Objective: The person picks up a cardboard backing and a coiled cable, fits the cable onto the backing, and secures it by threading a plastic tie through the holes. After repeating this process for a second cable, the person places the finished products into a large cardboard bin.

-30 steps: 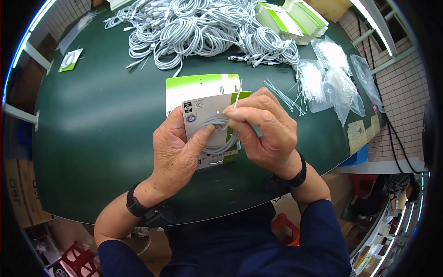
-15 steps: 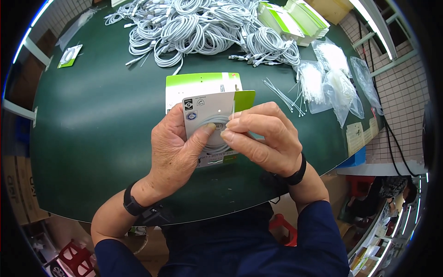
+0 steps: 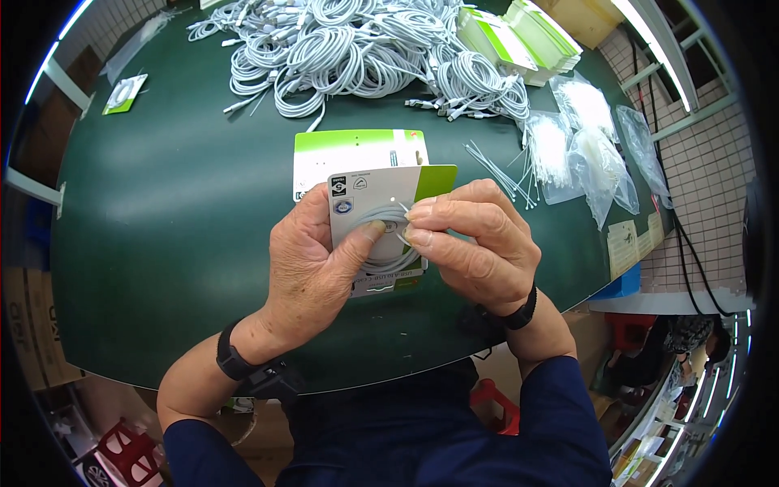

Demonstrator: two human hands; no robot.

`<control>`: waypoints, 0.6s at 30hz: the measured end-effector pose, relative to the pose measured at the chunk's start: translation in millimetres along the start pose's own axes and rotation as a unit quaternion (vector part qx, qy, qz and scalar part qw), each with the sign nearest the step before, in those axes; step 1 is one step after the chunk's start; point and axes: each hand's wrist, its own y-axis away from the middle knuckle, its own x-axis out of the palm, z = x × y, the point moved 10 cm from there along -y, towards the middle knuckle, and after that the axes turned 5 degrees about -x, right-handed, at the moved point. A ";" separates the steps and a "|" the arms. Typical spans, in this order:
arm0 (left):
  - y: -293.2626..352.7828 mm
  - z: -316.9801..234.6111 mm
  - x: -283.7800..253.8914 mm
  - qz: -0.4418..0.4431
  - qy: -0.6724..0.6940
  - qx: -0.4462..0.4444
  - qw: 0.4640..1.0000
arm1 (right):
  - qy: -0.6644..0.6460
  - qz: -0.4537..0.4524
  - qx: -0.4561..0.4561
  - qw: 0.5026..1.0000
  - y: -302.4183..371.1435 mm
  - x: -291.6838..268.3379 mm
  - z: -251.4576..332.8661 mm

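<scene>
My left hand (image 3: 312, 256) grips a white and green backing card (image 3: 375, 185), its thumb pressing a coiled white cable (image 3: 393, 265) flat against the card's face. At the coil's right side, my right hand (image 3: 483, 243) pinches a thin white cable tie (image 3: 403, 206) between thumb and fingertips. One tip of the tie sticks up past the fingers; how it runs around the coil is hidden. Just beyond the held card, more green and white cards (image 3: 349, 144) lie on the table.
A big heap of coiled white cables (image 3: 349, 61) covers the far middle of the green table (image 3: 162, 243). Stacked cards (image 3: 527, 40) stand at far right. Loose cable ties (image 3: 497, 169) and bags of ties (image 3: 596, 158) lie to the right. One carded cable (image 3: 124, 94) sits far left.
Both hands and the card have shifted slightly right. My right fingers have drawn a little away from the left thumb, showing more of the cable tie.
</scene>
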 end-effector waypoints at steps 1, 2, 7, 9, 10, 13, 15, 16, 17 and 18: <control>0.2 -0.1 0.7 0.001 0.009 -0.001 1.000 | 0.004 0.001 0.000 1.000 0.3 0.6 0.1; 0.4 -0.2 1.0 0.002 0.018 -0.002 1.000 | 0.008 0.003 -0.001 1.000 0.7 1.3 0.2; 0.4 -1.5 0.0 -0.002 0.007 -0.002 1.000 | 0.018 0.008 0.000 1.000 -0.5 3.2 0.7; 0.7 -2.2 -0.5 -0.002 -0.001 0.000 1.000 | 0.019 0.012 -0.004 1.000 -0.7 4.1 1.2; 0.8 -2.4 -0.6 -0.003 -0.005 0.001 1.000 | 0.021 0.015 -0.005 1.000 -0.7 4.7 1.3; 0.8 -1.8 -1.5 -0.006 -0.002 0.000 1.000 | 0.018 0.017 -0.005 1.000 0.1 6.6 0.8; 0.2 -0.8 -1.8 -0.007 0.000 -0.001 1.000 | 0.010 0.014 0.000 1.000 0.6 7.1 -0.9; -0.2 -0.2 -1.9 -0.006 -0.002 0.000 1.000 | 0.010 0.014 0.000 1.000 0.3 6.6 -1.2; -0.7 0.4 -1.8 -0.005 -0.005 0.002 1.000 | 0.013 0.014 0.006 1.000 -0.1 5.6 -2.9; -0.7 0.6 -1.8 -0.004 -0.008 0.003 1.000 | 0.016 0.014 0.013 1.000 -0.5 4.8 -4.3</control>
